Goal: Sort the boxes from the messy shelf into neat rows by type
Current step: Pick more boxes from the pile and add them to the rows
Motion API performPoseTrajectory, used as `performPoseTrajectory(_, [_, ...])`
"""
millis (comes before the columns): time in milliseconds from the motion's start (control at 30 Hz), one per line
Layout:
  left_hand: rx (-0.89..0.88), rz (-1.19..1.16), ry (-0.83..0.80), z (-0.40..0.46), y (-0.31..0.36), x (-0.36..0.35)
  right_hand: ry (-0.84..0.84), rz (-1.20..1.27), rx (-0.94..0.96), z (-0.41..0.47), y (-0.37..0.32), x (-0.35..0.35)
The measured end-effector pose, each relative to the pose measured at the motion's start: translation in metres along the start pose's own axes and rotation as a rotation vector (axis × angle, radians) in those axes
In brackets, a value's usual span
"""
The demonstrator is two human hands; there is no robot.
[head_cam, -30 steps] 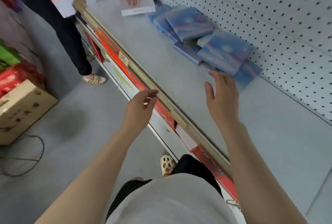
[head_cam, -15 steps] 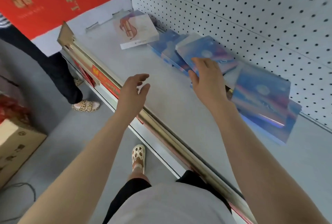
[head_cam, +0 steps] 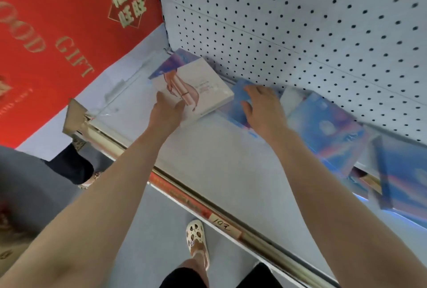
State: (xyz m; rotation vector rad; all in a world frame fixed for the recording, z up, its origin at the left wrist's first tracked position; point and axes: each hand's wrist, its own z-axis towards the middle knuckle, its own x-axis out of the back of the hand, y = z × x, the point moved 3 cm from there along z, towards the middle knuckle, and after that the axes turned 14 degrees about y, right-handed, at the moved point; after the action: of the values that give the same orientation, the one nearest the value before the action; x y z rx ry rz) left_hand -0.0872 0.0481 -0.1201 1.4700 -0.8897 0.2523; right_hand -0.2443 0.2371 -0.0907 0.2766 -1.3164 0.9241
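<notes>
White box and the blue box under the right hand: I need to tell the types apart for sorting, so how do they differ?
The white box has a pale cover with a pinkish picture; the blue box is shiny blue. The left hand is at the white box's near edge; the right hand lies on top of the blue box. Both are flat boxes on the shelf.

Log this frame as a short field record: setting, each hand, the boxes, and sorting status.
setting: white shelf with a pegboard back
left hand: on the near edge of the white box; grip unclear
right hand: fingers spread, resting on a blue box
white box: lies partly over another blue box in the corner
blue boxes: loose overlapping pile along the pegboard, tilted, blurred
sorting status: no neat rows yet
other: red banner, price tag on the shelf rail
</notes>
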Motion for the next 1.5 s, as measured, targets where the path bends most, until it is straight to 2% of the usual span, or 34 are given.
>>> performPoseTrajectory(100, [0.116, -0.171, 0.015, 0.016, -0.002, -0.007, -0.083, -0.01, -0.06, 0.019, -0.007, -0.016])
performPoseTrajectory(200, [0.356, -0.558, -0.037, 0.014, -0.008, -0.014, -0.11, 0.042, -0.147, 0.027, -0.014, -0.024])
performPoseTrajectory(267, [0.461, -0.752, -0.085, 0.004, -0.005, -0.018, -0.043, 0.254, -0.362, 0.026, -0.018, -0.023])
performPoseTrajectory(367, [0.48, -0.881, -0.122, -0.012, 0.009, -0.023, -0.015, 0.776, -0.806, 0.015, -0.028, -0.02])
performPoseTrajectory(433, [0.406, -0.885, -0.179, -0.02, 0.02, -0.029, -0.038, 1.067, -0.887, 0.012, -0.036, -0.024])
performPoseTrajectory(467, [0.372, -0.852, -0.233, -0.023, 0.024, -0.032, -0.009, 1.092, -0.868, 0.014, -0.038, -0.022])
performPoseTrajectory(533, [0.294, -0.656, -0.324, -0.022, 0.028, -0.037, 0.069, 0.967, -0.812, 0.02, -0.035, -0.01])
performPoseTrajectory(567, [0.203, -0.465, -0.303, -0.015, 0.026, -0.037, 0.098, 0.853, -0.759, 0.024, -0.03, -0.002])
performPoseTrajectory(667, [-0.203, 0.051, -0.013, 0.022, 0.024, -0.024, 0.09, 0.602, -0.604, 0.036, -0.016, 0.018])
performPoseTrajectory(733, [-0.402, 0.255, 0.065, 0.051, 0.028, -0.019, 0.095, 0.527, -0.609, 0.042, -0.009, 0.027])
performPoseTrajectory(833, [-0.39, 0.507, -0.002, 0.097, 0.028, -0.024, 0.093, 0.484, -0.663, 0.047, -0.001, 0.031])
performPoseTrajectory(933, [-0.33, 0.642, -0.034, 0.125, 0.024, -0.031, 0.076, 0.378, -0.622, 0.047, 0.005, 0.028])
performPoseTrajectory(1033, [-0.305, 0.676, -0.009, 0.133, 0.025, -0.035, 0.032, 0.236, -0.54, 0.046, 0.009, 0.021])
performPoseTrajectory(1100, [-0.268, 0.61, 0.016, 0.13, 0.028, -0.034, 0.012, 0.16, -0.505, 0.043, 0.009, 0.017])
performPoseTrajectory(1233, [-0.197, 0.445, -0.046, 0.111, 0.03, -0.04, 0.009, 0.043, -0.438, 0.035, 0.004, 0.015])
performPoseTrajectory(1367, [-0.162, 0.379, -0.045, 0.099, 0.028, -0.031, -0.093, 0.235, -0.548, 0.031, 0.011, 0.026])
performPoseTrajectory(1500, [-0.085, 0.065, 0.049, 0.088, 0.029, -0.011, -0.231, 0.377, -0.556, 0.017, 0.012, 0.035])
